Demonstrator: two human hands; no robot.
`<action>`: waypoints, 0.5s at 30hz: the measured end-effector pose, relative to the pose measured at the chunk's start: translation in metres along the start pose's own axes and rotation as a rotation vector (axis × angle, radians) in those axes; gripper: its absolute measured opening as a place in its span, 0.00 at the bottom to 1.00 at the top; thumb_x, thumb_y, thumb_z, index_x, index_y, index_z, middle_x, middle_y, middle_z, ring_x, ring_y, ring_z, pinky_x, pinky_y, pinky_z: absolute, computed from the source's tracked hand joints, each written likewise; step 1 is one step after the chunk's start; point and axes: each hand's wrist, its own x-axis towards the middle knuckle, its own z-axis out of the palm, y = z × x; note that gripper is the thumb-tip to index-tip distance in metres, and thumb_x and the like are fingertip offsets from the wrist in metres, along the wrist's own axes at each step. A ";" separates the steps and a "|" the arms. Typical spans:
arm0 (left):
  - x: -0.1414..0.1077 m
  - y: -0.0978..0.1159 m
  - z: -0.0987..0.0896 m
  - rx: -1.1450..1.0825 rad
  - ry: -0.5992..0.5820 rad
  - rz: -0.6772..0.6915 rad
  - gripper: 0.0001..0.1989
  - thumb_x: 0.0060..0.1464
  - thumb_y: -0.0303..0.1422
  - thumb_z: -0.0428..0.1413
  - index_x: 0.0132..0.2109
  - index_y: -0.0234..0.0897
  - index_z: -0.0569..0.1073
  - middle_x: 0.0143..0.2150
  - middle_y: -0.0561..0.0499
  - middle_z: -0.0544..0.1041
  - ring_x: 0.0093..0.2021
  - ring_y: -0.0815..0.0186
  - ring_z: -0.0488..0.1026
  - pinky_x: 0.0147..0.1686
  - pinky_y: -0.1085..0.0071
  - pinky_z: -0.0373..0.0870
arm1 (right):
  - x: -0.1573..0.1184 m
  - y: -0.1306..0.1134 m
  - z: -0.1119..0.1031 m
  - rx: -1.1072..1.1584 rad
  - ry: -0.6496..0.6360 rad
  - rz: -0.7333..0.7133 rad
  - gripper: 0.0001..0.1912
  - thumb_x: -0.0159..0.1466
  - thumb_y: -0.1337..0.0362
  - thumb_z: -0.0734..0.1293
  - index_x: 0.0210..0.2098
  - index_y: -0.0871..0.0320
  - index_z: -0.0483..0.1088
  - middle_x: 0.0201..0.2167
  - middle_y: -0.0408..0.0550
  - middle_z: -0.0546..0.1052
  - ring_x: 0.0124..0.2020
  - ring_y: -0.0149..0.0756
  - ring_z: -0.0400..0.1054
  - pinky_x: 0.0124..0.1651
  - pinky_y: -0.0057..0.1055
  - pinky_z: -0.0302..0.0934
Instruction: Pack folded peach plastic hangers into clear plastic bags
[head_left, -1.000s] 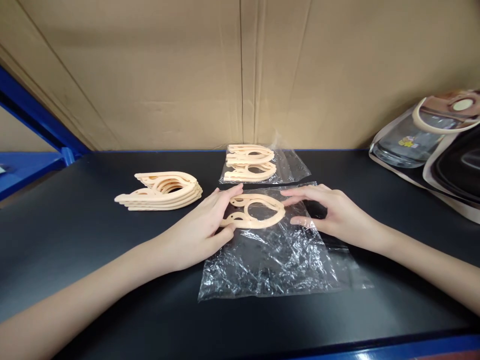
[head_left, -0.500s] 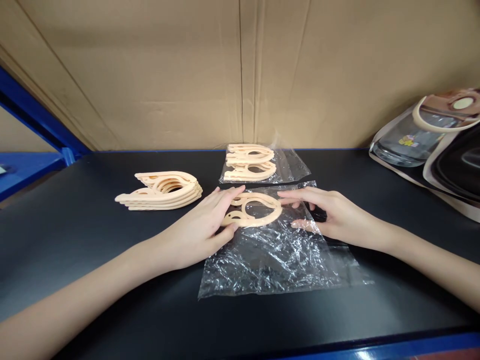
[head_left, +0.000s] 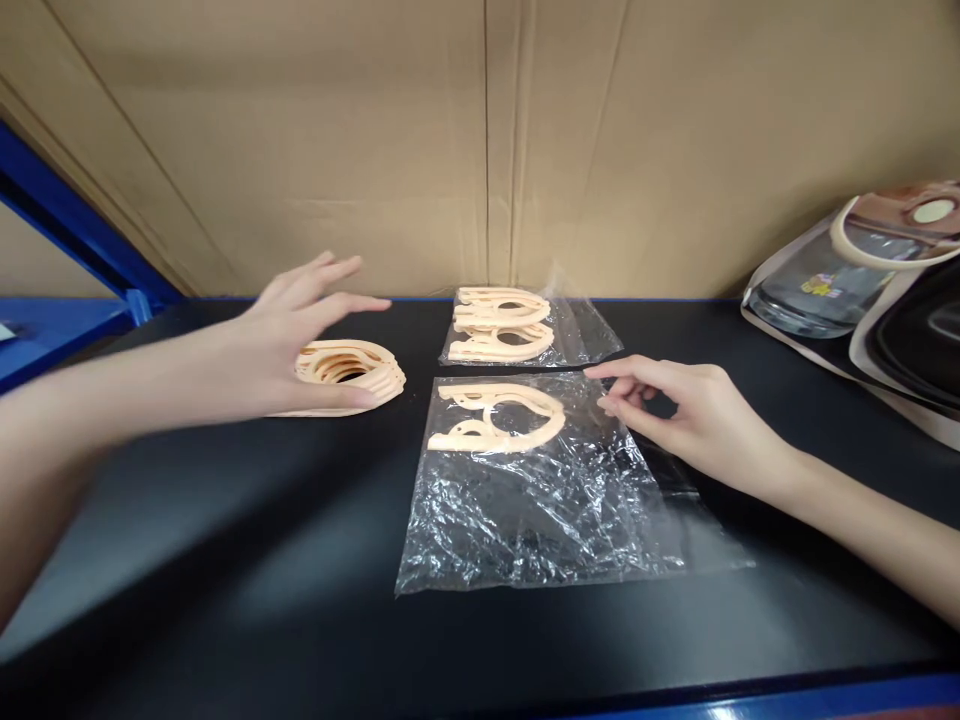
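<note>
My left hand (head_left: 300,335) is over the stack of cream folding hangers (head_left: 382,375) at the left, fingers spread and thumb low beside the stack, partly covering it. A clear plastic bag (head_left: 517,520) lies flat in the middle with one cream hanger (head_left: 551,430) in its upper part. At the bag's right edge is my right hand (head_left: 645,400), its index finger and thumb near the plastic with a gap between them; whether they touch the film cannot be made out. Behind, another clear bag (head_left: 585,330) contains cream hangers (head_left: 510,345).
A clear bottle (head_left: 806,290) with a brown lid and a black bag with a beige strap (head_left: 896,335) stand at the right. Cardboard (head_left: 337,150) rises behind the black table (head_left: 337,620). A blue frame (head_left: 82,215) is at the left.
My left hand has left the hanger in the middle bag and moved left over the stack. My right hand has shifted slightly right, its fingers curled more.
</note>
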 end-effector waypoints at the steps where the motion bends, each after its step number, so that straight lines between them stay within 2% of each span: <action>1: -0.003 -0.016 0.000 0.019 -0.053 -0.037 0.49 0.47 0.69 0.45 0.63 0.35 0.64 0.73 0.37 0.47 0.71 0.35 0.42 0.59 0.33 0.50 | 0.000 -0.001 0.000 -0.002 0.006 -0.002 0.13 0.66 0.58 0.65 0.48 0.52 0.74 0.29 0.38 0.77 0.28 0.29 0.70 0.37 0.31 0.67; 4: -0.014 -0.058 0.005 0.050 -0.150 -0.109 0.53 0.43 0.72 0.43 0.61 0.33 0.67 0.70 0.35 0.56 0.70 0.36 0.46 0.59 0.34 0.53 | 0.000 0.000 -0.001 -0.043 -0.023 0.003 0.14 0.66 0.58 0.64 0.49 0.52 0.73 0.30 0.38 0.78 0.28 0.30 0.71 0.37 0.31 0.66; 7: -0.022 -0.080 0.010 0.040 -0.198 -0.124 0.54 0.43 0.72 0.43 0.62 0.33 0.66 0.68 0.37 0.61 0.69 0.39 0.50 0.58 0.36 0.56 | 0.001 0.003 -0.002 -0.191 -0.096 0.022 0.16 0.66 0.58 0.64 0.52 0.52 0.71 0.33 0.40 0.79 0.31 0.33 0.73 0.35 0.32 0.66; 11: -0.022 -0.083 0.009 0.014 -0.259 -0.152 0.56 0.41 0.72 0.44 0.61 0.28 0.67 0.68 0.35 0.61 0.69 0.41 0.51 0.60 0.39 0.56 | 0.001 0.009 -0.004 -0.522 -0.113 -0.026 0.18 0.66 0.59 0.64 0.54 0.55 0.70 0.44 0.46 0.80 0.36 0.41 0.75 0.36 0.37 0.67; 15: -0.017 -0.075 0.004 -0.016 -0.259 -0.168 0.56 0.39 0.73 0.44 0.59 0.30 0.69 0.69 0.37 0.58 0.68 0.42 0.54 0.60 0.40 0.56 | -0.004 0.011 -0.006 -0.733 -0.115 -0.055 0.21 0.68 0.57 0.62 0.56 0.61 0.69 0.42 0.51 0.80 0.35 0.45 0.75 0.39 0.41 0.68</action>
